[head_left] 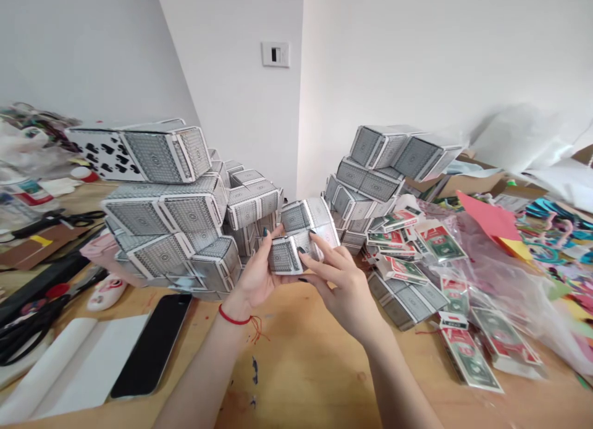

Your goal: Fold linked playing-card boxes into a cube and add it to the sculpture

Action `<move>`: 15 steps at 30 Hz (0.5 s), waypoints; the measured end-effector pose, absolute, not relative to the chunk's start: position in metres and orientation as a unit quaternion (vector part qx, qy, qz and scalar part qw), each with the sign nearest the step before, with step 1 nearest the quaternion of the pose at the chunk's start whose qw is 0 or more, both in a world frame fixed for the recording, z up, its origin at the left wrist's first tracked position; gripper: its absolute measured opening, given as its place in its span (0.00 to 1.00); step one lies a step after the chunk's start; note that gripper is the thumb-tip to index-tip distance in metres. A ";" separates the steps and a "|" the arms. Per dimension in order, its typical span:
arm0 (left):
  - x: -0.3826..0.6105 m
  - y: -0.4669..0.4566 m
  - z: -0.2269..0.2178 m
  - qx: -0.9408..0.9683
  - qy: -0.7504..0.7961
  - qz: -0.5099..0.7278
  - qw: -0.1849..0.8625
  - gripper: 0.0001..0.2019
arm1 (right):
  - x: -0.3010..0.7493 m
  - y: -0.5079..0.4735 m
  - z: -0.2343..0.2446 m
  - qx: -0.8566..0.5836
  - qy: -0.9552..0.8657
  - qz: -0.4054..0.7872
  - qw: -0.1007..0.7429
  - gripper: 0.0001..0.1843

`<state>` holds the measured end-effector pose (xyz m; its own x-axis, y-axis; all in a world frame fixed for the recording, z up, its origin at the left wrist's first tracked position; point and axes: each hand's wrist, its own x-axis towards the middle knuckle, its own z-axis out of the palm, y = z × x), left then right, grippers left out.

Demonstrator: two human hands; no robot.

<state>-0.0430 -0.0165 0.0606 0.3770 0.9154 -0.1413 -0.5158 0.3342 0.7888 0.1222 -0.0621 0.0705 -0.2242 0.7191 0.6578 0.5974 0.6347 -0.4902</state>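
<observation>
The folded playing-card block [301, 221] lay between the 2 hands, its long axis seeming to slant from near left to far right. The left hand [259, 276] clasped its left side; the right hand [348, 287] touched its right with spread fingers, grip unclear.

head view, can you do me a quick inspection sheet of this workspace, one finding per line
surface: wooden table, with a few small dark blue marks or scraps
job's things: card block in hand; left stack and right stack of similar blocks behind
clutter: scissors, white paper and dark phone at left; red-and-green card packs, pink sheet and clear plastic at right
grip: left hand holds the block; right hand has fingertips on it
cables: nothing seen for certain
surroundings: pale wall, wall switch plate
</observation>
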 end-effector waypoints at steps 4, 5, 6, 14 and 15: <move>-0.047 -0.017 0.057 0.374 0.313 0.358 0.796 0.30 | 0.128 -0.062 0.077 -0.403 -0.790 0.058 0.458 0.12; -0.048 -0.017 0.056 0.389 0.310 0.330 0.802 0.32 | 0.129 -0.063 0.078 -0.402 -0.788 0.081 0.459 0.11; -0.049 -0.017 0.055 0.407 0.306 0.309 0.803 0.34 | 0.129 -0.062 0.079 -0.403 -0.783 0.110 0.461 0.12; -0.045 -0.016 0.043 0.548 0.307 0.476 0.615 0.30 | 0.126 -0.050 0.064 -0.423 -0.634 0.291 0.579 0.14; -0.042 -0.017 0.043 0.543 0.295 0.492 0.613 0.31 | 0.125 -0.049 0.062 -0.422 -0.618 0.306 0.588 0.14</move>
<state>-0.0421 -0.0172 0.0426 0.3411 0.9238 0.1738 -0.2832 -0.0753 0.9561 0.1248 -0.0488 0.0617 0.0487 0.8818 0.4690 0.1621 0.4564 -0.8749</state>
